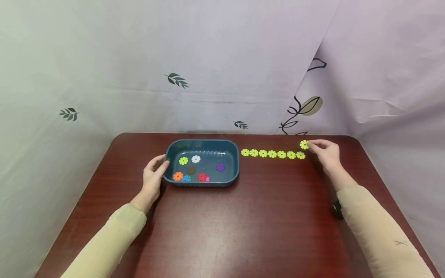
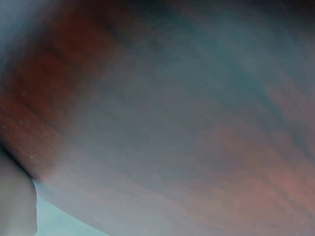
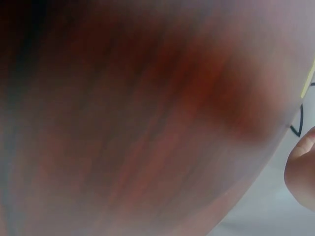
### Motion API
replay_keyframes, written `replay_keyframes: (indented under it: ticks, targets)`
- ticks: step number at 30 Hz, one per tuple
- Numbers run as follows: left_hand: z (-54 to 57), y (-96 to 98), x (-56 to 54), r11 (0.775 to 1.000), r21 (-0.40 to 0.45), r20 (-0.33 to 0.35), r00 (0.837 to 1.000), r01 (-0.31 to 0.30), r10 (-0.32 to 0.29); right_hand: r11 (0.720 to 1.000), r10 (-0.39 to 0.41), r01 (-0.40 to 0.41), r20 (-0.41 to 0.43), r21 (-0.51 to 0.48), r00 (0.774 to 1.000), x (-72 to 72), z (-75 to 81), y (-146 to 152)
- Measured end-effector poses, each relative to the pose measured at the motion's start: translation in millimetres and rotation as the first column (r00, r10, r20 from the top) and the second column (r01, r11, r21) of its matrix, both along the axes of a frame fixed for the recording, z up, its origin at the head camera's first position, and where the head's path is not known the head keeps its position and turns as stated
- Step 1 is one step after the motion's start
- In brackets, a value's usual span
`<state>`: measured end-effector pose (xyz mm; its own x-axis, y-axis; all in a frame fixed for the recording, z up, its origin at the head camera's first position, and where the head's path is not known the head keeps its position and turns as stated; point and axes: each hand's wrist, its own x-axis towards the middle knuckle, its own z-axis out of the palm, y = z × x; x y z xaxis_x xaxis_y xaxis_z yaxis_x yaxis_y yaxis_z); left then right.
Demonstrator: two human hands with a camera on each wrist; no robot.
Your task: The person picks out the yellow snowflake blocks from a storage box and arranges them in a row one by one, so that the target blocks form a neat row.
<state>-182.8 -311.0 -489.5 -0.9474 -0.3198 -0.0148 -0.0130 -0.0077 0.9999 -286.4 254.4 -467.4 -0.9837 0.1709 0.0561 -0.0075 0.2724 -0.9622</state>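
In the head view my left hand point(image 1: 151, 180) grips the left end of a dark blue plastic basin point(image 1: 201, 184), thumb over its rim. My right hand point(image 1: 327, 157), at the far right of the table, pinches a yellow-green flower-shaped disc point(image 1: 304, 144) between thumb and fingers. That disc is just behind the right end of a straight row of several matching yellow discs point(image 1: 272, 154), which runs rightward from the basin. The right wrist view catches a thin yellow edge point(image 3: 308, 81) above part of the hand; the left wrist view is mostly blurred.
Inside the basin lie loose discs: a yellow-green one point(image 1: 183, 160), a white one point(image 1: 196, 159), a purple one point(image 1: 220, 167), an orange one point(image 1: 178, 176) and several others. The reddish-brown table point(image 1: 243, 231) meets a patterned cloth point(image 1: 215, 77) at the back.
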Motion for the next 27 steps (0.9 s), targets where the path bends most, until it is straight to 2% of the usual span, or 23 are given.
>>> replay_keyframes:
  ticks: [7, 17, 23, 27]
  targets:
    - [-1.2, -0.8, -2.1, 1.0, 0.021, 0.002, 1.0, -0.006, 0.006, 0.999, 0.011, -0.013, 0.064, 0.033, 0.998, 4.4, -0.5, 16]
    - [0.5, 0.9, -0.6, 1.0, 0.021, -0.003, 1.0, -0.004, 0.004, 0.982, 0.01, -0.04, 0.166, 0.183, 0.986, 7.4, -3.6, 29]
    - [0.0, 0.6, -1.6, 1.0, 0.006, -0.002, 1.0, -0.007, 0.007, 0.973, 0.004, -0.046, 0.184, 0.225, 0.983, 9.6, -5.2, 32]
    - [-0.5, -0.1, -1.6, 1.0, 0.002, 0.001, 1.0, -0.006, 0.006, 0.953, 0.0, -0.056, 0.185, 0.299, 0.983, 10.7, -5.2, 30]
